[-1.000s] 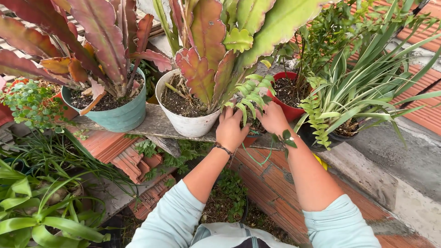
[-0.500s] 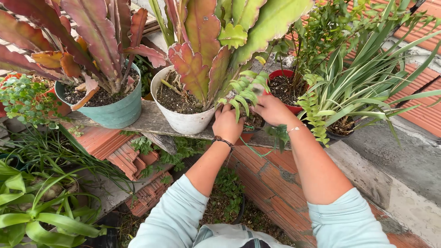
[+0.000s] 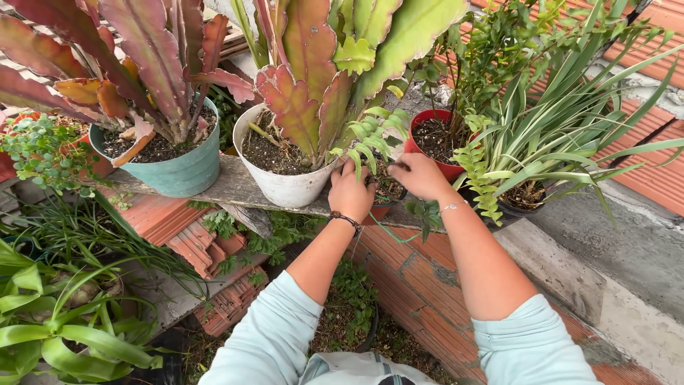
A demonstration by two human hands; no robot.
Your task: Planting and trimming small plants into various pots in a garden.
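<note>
Your hands have slid a touch leftward along the shelf since a moment ago, and the right one has lifted slightly off the pot's far edge. Your left hand [image 3: 350, 191] sits at the near left side of the small dark pot [image 3: 385, 191], fingers curled forward and tucked under the fern fronds [image 3: 373, 139], their tips hidden in the leaves, so you cannot tell what they press on. Your right hand [image 3: 420, 176] comes in from the other side, fingers drawn together and pinching a thin dark stem or twig just above the soil. That little pot stands on the weathered wooden plank [image 3: 235, 187], squeezed between the white pot [image 3: 285, 189] with its broad flat cactus leaves and the red pot [image 3: 443, 142] behind your right knuckles. A dark bracelet rings your left wrist, a thin chain the right. Further left on the plank, the teal pot [image 3: 187, 171] holds reddish leaves. Off to the right, a striped grassy plant [image 3: 570, 135] fans out over the concrete ledge [image 3: 627, 264]. Below the plank, orange brick [image 3: 420, 285] and more greenery near your pale blue sleeves.
</note>
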